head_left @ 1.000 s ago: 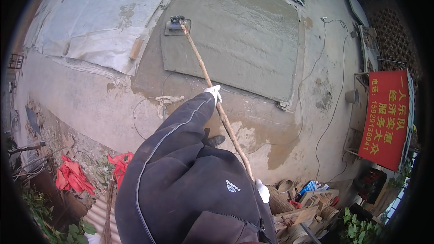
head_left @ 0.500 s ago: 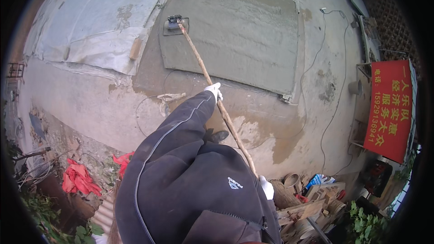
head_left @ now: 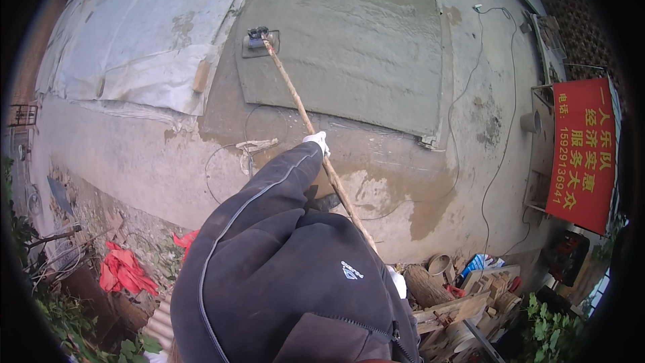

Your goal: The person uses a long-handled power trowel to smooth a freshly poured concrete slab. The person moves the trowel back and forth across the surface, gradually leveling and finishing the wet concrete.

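Note:
My left hand [head_left: 316, 142], in a white glove, is closed round a long wooden pole [head_left: 289, 83] at about its middle, with the arm stretched forward. At the pole's far end sits a flat-plated tool [head_left: 261, 43] with a dark, motor-like body. It rests on the left part of a wet grey concrete slab [head_left: 349, 47]. My right hand [head_left: 398, 282], also white-gloved, is low by my side at the pole's near end. My dark jacket hides most of its fingers and the pole's end.
Pale sheeting [head_left: 148, 40] covers ground left of the slab, with a wood block [head_left: 201, 76] on its edge. A cable [head_left: 510, 94] runs along the right, near a bucket [head_left: 531, 122] and a red banner [head_left: 583, 154]. Scrap wood [head_left: 457, 312] lies lower right, red cloth [head_left: 124, 269] lower left.
The tool and pole have come slightly nearer to me over the slab, both hands moving back with them. The view has shifted a little.

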`<state>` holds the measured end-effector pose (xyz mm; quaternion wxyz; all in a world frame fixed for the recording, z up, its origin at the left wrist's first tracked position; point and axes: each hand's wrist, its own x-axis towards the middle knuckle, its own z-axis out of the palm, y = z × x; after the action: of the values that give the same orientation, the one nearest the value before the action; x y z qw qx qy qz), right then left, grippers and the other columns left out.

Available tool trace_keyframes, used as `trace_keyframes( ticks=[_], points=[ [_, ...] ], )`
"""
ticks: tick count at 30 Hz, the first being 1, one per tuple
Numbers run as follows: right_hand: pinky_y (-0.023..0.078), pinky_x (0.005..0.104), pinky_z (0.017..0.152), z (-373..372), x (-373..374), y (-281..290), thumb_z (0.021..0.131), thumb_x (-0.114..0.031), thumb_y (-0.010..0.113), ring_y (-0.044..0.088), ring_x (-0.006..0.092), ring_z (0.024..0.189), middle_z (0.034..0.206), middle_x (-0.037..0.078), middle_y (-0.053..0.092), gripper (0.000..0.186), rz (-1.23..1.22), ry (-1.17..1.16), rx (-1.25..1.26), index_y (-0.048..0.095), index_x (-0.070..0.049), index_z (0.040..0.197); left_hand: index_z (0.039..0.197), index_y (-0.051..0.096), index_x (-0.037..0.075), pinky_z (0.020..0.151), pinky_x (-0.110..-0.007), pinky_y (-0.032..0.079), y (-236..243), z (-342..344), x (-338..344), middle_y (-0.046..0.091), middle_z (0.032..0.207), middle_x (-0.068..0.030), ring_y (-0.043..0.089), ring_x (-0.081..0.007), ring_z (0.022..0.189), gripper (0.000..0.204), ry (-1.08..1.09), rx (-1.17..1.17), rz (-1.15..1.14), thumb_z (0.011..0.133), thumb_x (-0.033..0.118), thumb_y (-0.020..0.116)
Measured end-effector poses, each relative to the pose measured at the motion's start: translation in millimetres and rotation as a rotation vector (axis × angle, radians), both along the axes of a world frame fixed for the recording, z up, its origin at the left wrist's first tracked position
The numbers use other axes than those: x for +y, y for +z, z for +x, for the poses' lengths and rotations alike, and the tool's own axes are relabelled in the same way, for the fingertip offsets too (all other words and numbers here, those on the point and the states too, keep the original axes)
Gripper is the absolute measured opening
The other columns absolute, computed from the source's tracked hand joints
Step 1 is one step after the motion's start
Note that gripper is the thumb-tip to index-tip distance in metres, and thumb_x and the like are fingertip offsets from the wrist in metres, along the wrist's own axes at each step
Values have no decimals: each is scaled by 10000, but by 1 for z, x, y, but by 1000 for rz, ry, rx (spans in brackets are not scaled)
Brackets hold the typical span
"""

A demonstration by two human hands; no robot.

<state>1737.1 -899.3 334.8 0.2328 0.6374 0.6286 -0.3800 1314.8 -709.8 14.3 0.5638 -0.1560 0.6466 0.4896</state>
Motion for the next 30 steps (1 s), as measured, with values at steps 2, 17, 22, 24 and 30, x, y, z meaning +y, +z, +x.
trace_keyframes(
  ticks=[2,17,22,24,30],
  points=[
    [517,584,788,9,-9,-3,979,-461,555,689,518,945,934,304,714,401,-2,-8,23,624,-86,1103,747,580,21,442,-479,485,3,2,1,558,538,-149,581,-309,434,364,2,-9,-41,1004,264,665],
    [537,573,824,37,-29,-7,977,-462,546,699,500,982,990,293,725,400,-39,-55,30,660,-161,1215,822,603,38,452,-473,494,12,17,-22,559,558,-126,549,-280,432,330,-23,-8,-25,1033,287,649],
    [537,573,823,71,-54,-39,969,-471,545,704,498,967,978,282,732,412,-64,-8,-17,635,-177,1243,918,631,33,422,-452,468,15,27,-30,535,567,-89,511,-246,428,269,-66,32,67,1065,258,634],
    [535,575,813,71,-53,-35,968,-468,547,703,500,953,967,279,731,404,-73,21,-33,630,-176,1235,822,618,29,437,-463,477,13,33,-33,571,559,-127,539,-273,428,352,-40,40,85,1062,286,629],
    [529,561,789,32,-26,15,975,-450,542,708,489,934,943,270,729,388,-27,51,-134,622,-161,1221,743,595,43,430,-470,471,5,38,-32,569,547,-140,519,-285,413,430,22,9,144,1057,333,642]
  ],
)
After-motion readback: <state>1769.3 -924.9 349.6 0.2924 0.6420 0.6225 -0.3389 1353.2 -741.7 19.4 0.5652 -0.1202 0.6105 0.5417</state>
